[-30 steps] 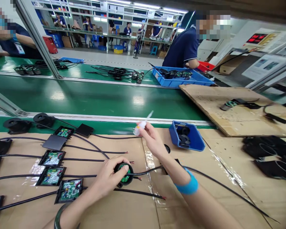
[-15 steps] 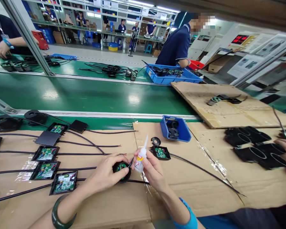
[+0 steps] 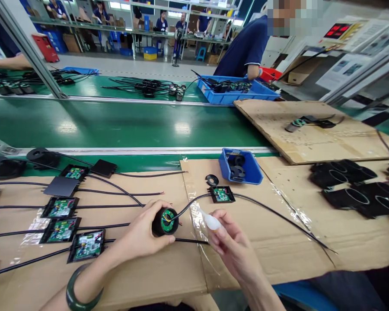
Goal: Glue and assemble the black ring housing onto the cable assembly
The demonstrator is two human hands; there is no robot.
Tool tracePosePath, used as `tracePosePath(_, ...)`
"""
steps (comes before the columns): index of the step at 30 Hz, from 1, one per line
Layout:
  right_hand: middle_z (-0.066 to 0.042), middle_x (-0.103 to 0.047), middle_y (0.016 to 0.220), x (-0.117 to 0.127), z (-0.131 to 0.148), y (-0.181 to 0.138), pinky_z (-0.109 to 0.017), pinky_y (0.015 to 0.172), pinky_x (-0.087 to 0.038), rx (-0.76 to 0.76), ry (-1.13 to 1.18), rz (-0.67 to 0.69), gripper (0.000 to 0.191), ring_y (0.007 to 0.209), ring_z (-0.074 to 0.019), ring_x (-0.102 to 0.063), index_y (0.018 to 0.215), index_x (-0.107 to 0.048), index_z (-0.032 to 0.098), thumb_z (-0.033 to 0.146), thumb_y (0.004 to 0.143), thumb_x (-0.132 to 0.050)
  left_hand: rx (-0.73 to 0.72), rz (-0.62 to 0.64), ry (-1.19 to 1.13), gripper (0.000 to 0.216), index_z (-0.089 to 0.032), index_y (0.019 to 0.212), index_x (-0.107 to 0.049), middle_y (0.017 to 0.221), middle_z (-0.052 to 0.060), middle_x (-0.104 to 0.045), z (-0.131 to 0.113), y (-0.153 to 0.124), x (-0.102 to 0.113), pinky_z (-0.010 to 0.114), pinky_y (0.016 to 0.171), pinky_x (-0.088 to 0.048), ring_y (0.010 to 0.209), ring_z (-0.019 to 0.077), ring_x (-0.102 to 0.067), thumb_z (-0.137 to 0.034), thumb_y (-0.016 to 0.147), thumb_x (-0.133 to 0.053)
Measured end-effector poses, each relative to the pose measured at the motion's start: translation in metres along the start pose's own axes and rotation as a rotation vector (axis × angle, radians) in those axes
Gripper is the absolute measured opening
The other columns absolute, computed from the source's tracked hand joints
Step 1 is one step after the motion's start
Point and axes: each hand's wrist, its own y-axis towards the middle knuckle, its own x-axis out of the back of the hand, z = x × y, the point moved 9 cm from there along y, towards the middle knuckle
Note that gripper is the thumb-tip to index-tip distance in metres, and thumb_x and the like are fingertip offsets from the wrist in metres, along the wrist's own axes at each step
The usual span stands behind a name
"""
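My left hand [image 3: 149, 229] is wrapped round a black round housing [image 3: 158, 225], its open face turned up to show a green circuit board [image 3: 167, 219] with small wires. A black cable [image 3: 191, 202] runs from that board to a small black box [image 3: 222, 194] with a circuit board inside. In my right hand [image 3: 235, 246] is a small white glue bottle [image 3: 213, 222], tilted so its narrow tip points up and left toward the housing. The tip stands apart from the housing. A black ring [image 3: 212, 180] lies beside the small box.
Several open boxes with circuit boards [image 3: 60, 208] and cables lie at the left. A blue bin [image 3: 254, 168] of black parts stands behind the small box. Black cylindrical housings [image 3: 346, 194] sit at the right, near another person's hand. Behind runs a green belt [image 3: 126, 121].
My right hand has moved right and down, away from the housing, and the glue bottle has tipped to the left. The housing's board and cable show more clearly in my left hand.
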Motion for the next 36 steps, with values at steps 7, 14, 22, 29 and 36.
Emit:
tracePosePath(7, -0.006, -0.06, 0.087, 0.017, -0.002, -0.005, -0.017, 0.039, -0.014, 0.015, 0.101, -0.14, 0.028, 0.05, -0.0032, -0.019, 0.089, -0.07, 0.019, 0.035, 0.07, -0.083, 0.024, -0.043, 0.076, 0.047, -0.029, 0.117, -0.057, 0.122, 0.004, -0.055, 0.001, -0.003, -0.001, 0.037, 0.098, -0.044, 0.115, 0.0244, -0.054, -0.023, 0.073, -0.074)
tracePosePath(14, -0.002, -0.058, 0.076, 0.019, -0.003, -0.003, -0.015, 0.034, -0.01, 0.017, 0.162, -0.199, 0.034, 0.044, 0.0, -0.017, 0.089, -0.071, 0.02, 0.036, 0.064, -0.088, 0.07, -0.03, 0.056, 0.049, -0.026, 0.119, -0.059, 0.127, 0.007, -0.056, 0.005, -0.004, -0.002, 0.04, 0.102, -0.043, 0.118, 0.027, -0.054, -0.029, 0.073, -0.077)
tracePosePath(22, 0.0, -0.059, 0.076, -0.005, -0.015, 0.006, -0.016, 0.052, -0.053, -0.068, 0.329, -0.175, 0.028, 0.057, -0.0061, -0.051, 0.087, -0.072, 0.023, 0.044, 0.073, -0.083, 0.17, 0.21, -0.329, 0.051, -0.02, 0.121, -0.063, 0.131, 0.009, -0.059, 0.005, -0.005, -0.014, 0.039, 0.107, -0.038, 0.125, 0.0303, -0.05, -0.055, 0.085, -0.063)
tracePosePath(29, 0.0, -0.063, 0.078, -0.028, -0.019, 0.02, -0.019, 0.067, -0.057, -0.025, 0.362, -0.136, 0.027, 0.063, -0.0074, -0.058, 0.087, -0.071, 0.02, 0.041, 0.074, -0.083, 0.252, 0.307, -0.33, 0.049, -0.02, 0.117, -0.065, 0.115, 0.005, -0.064, 0.009, -0.003, -0.028, 0.031, 0.087, -0.048, 0.105, 0.0257, -0.057, -0.049, 0.078, -0.064)
tracePosePath(36, -0.003, -0.067, 0.089, -0.019, -0.011, 0.012, -0.015, 0.05, -0.05, -0.031, 0.341, -0.124, 0.026, 0.058, -0.0061, -0.055, 0.088, -0.071, 0.02, 0.036, 0.072, -0.084, 0.105, 0.212, -0.031, 0.02, -0.019, 0.093, -0.066, 0.087, 0.0, -0.063, -0.014, 0.012, -0.021, 0.026, 0.074, -0.043, 0.082, 0.0166, -0.057, -0.032, 0.087, -0.053)
